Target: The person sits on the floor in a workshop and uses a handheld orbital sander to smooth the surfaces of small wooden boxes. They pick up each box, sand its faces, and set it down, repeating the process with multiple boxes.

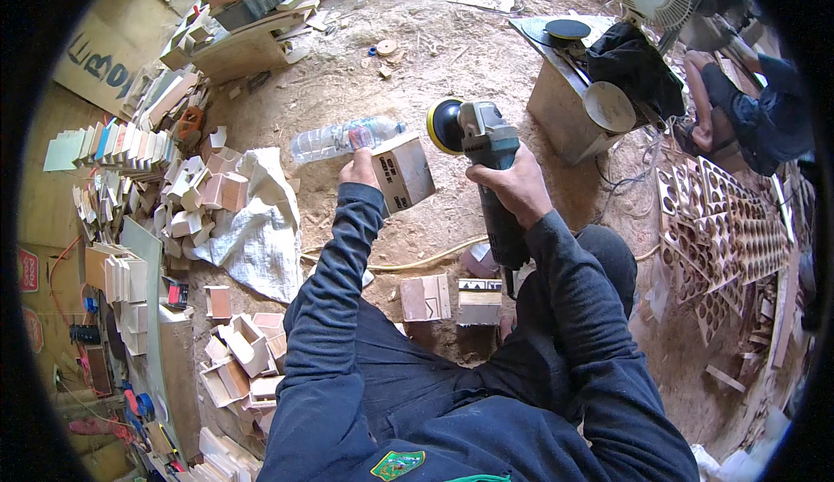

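My left hand (360, 167) grasps a small wooden box (404, 173) along its left side; most of those fingers are hidden, so I cannot tell exactly how they lie. The box is held tilted in the air in front of me, flat-faced and square-cornered, pale brown, with dark printed marks on the side toward me. My right hand (519, 188) is clenched around the grey-green and dark body of a power sander (499, 217), held with its head upward. Its round pad (445, 126), black with a yellow rim, stands just beside the upper right edge of the box; I cannot tell whether it spins. Beyond the box a clear plastic bottle (326, 141), ribbed and crinkled, lies on its side on the dusty, rough brown ground (382, 56). Between my knees rest two further pieces: a pale wooden block (425, 298) with a dark angular line on its face and, near it, a second block (479, 308) with a dark-and-light patterned strip. To my left, a creased white woven sack (261, 230) is spread out, near a loose heap of open, thin-walled wooden boxes (248, 356). To my right, flat brown boards (725, 230) cut with rows of round holes lean in overlapping layers; beyond them another person (756, 108) in dark clothing is bent low.
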Tool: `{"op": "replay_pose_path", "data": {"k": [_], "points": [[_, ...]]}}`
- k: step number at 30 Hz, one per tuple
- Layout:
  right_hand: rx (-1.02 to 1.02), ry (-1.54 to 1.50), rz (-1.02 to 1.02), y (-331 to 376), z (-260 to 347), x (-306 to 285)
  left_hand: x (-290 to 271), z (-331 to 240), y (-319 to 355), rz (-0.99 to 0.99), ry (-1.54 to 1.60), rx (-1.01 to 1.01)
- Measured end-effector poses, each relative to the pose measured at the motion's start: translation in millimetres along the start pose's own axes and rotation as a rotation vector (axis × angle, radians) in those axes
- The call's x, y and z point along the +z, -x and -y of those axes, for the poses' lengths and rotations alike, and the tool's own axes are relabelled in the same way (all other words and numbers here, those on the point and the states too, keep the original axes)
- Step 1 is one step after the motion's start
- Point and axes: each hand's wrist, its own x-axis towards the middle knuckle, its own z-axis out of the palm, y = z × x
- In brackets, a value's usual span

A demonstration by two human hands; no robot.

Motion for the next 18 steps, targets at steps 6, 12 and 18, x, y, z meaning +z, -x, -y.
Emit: {"op": "replay_pose_path", "data": {"k": [6,12,18], "points": [[-0.17,0.086,0.135,16,10,4,-5,-1,-5,0.079,0.04,0.305],[-0.121,0.228,0.083,19,9,4,-16,-15,5,0.109,-0.12,0.543],[-0.09,0.086,-0.03,11,10,-9,-11,-17,5,0.108,-0.136,0.592]]}}
